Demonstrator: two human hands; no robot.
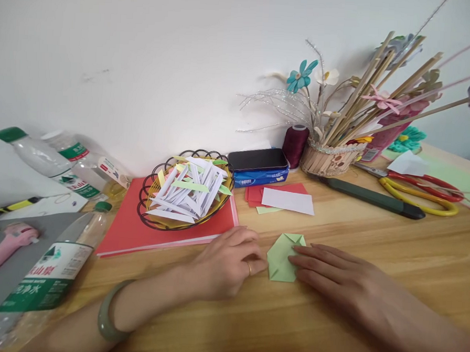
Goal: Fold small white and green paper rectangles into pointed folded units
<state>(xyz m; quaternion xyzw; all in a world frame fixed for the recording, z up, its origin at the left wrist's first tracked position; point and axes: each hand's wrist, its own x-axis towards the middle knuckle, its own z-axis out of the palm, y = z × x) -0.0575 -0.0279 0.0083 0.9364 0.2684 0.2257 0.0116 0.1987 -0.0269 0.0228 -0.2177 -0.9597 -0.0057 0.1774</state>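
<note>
A small folded piece of pale green paper (283, 256) lies flat on the light wooden table (329, 328), between the two hands and just in front of the person. The left hand (226, 265), with a ring on one finger and a grey-green bangle (107, 316) on the wrist, rests palm down with its fingers loosely curled, the fingertips touching the paper's left edge. The right hand (332, 281) lies flat with its fingers stretched out, their tips pressing on the paper's right side. Neither hand grasps the paper; both only hold it down against the table.

Behind the left hand a black wire basket (151, 192) full of folded white and green paper strips stands on a flat red folder (130, 228). Just beyond the paper lie red sheets with a white card (288, 201) on top, and behind them a black and blue tin (258, 166). To the right are a dark green utility knife (371, 196), red and yellow scissors (423, 191) and a woven pot (330, 159) holding sticks and paper flowers. Clear plastic bottles (48, 276) lie at the far left.
</note>
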